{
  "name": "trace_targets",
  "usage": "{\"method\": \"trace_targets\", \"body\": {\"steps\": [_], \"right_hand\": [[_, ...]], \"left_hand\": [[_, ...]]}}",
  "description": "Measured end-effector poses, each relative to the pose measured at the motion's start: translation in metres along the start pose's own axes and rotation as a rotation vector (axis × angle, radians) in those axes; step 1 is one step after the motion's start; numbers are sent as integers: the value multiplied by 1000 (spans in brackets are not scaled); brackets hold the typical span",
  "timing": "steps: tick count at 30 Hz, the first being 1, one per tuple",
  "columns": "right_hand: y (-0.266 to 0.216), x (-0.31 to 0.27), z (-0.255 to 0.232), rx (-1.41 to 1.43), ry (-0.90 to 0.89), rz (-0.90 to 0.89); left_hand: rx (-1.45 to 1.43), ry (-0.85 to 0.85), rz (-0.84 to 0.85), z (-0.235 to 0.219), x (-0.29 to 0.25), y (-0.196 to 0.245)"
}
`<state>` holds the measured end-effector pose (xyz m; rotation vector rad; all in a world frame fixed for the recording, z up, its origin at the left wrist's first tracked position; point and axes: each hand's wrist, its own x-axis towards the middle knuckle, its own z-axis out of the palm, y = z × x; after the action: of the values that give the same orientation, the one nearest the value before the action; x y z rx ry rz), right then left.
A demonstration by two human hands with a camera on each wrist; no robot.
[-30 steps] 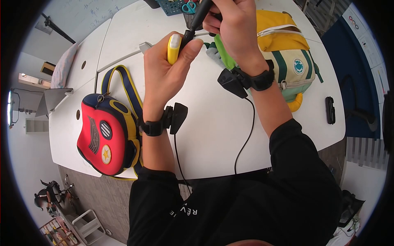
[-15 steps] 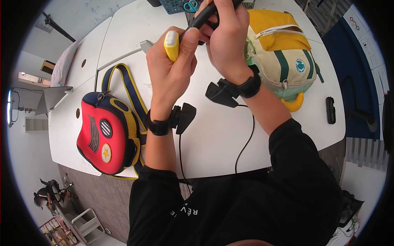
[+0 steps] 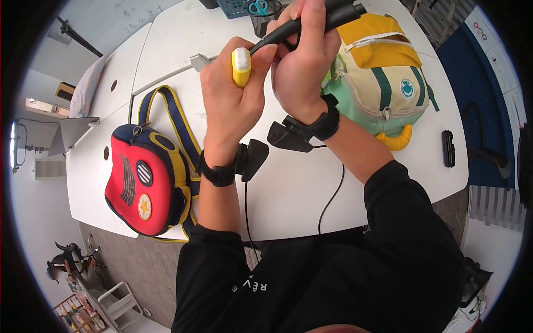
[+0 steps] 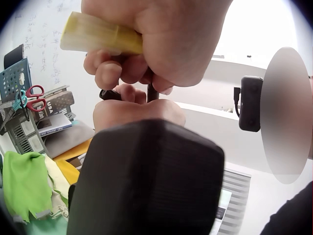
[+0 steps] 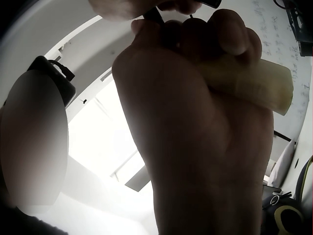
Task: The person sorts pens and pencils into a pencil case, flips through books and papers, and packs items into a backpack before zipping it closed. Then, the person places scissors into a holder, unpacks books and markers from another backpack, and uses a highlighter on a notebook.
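In the head view my left hand (image 3: 233, 97) grips a yellow object with a white end (image 3: 241, 66), which sticks up beside the thumb. My right hand (image 3: 302, 75) holds black rod-like items (image 3: 286, 32); one narrows to a thin tip at my left thumb and forefinger, and another thick end points right. The left wrist view shows the yellow object (image 4: 100, 35) in my left hand (image 4: 183, 36), above my right hand (image 4: 137, 113). Seen from the right wrist, the yellow object (image 5: 249, 83) crosses my left hand (image 5: 195, 112); the tip's contact is hidden.
A red and navy backpack (image 3: 144, 183) lies left on the white table (image 3: 288, 194). At the right are a yellow, beige and green backpack (image 3: 383, 83) and a black case (image 3: 448, 149). A blue basket (image 3: 236, 8) with teal scissors (image 3: 258, 7) stands at the far edge.
My right wrist has moved left and towards me, and the black rod has swung from steep to flatter. My left hand has shifted slightly right, still gripping the yellow object.
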<state>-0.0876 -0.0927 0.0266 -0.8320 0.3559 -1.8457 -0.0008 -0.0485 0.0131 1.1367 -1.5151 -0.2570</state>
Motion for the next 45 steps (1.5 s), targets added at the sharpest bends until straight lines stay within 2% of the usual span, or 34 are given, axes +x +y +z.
{"method": "trace_targets", "body": {"steps": [6,10,13,14,16,17,20,21,23,24,26,27,30,31,32,35,37,38,40,41,45], "right_hand": [[9,-1,-5,83,5,-37],[7,7,-9,31,-34,-71],[8,28,-17,-165,-202,-179],[6,33,-20,-165,-204,-181],[0,43,-23,-161,-348,-172],[1,50,-21,-40,-409,-183],[-25,49,-13,-49,-316,-23],[-32,51,-12,-47,-318,-25],[-40,55,-14,-94,-453,-48],[-43,58,-17,-91,-455,-46],[-47,61,-21,-368,-575,107],[-46,60,-21,-366,-576,109],[-36,54,-21,-861,-817,-57],[-28,50,-21,-872,-880,-68],[-23,49,-20,-965,-971,-202],[-22,45,-18,-814,-926,-99],[-15,52,-20,-734,-756,-21],[-17,61,-21,-548,-772,-30],[-30,57,-22,-386,-554,211],[-35,59,-20,-312,-495,277],[-37,61,-20,-223,-451,329]], "left_hand": [[-28,-11,39,-1,-1,7],[-48,-26,27,2,-1,2],[-119,-105,-16,13,-1,-4],[-120,-104,-14,16,-1,-3],[-262,-150,-127,18,-1,-2],[-279,-180,-147,18,0,-2],[-264,-215,-233,15,2,-3],[-254,-216,-225,12,3,-7],[-333,-177,-217,8,5,-10],[-414,-139,-211,5,6,-11],[-436,-143,-257,-4,7,-10],[-425,-106,-231,-6,7,-11],[-344,-70,-230,-10,6,-13],[-292,-81,-168,-8,5,-13],[-239,-92,-107,-7,5,-14],[-232,-87,-117,-6,5,-6],[-286,-28,-81,-2,5,-9],[-288,-29,-79,-2,6,-11],[-141,-84,-49,-3,8,-13],[-136,-80,-16,0,8,-15],[-79,-19,-28,2,9,-12]]}}
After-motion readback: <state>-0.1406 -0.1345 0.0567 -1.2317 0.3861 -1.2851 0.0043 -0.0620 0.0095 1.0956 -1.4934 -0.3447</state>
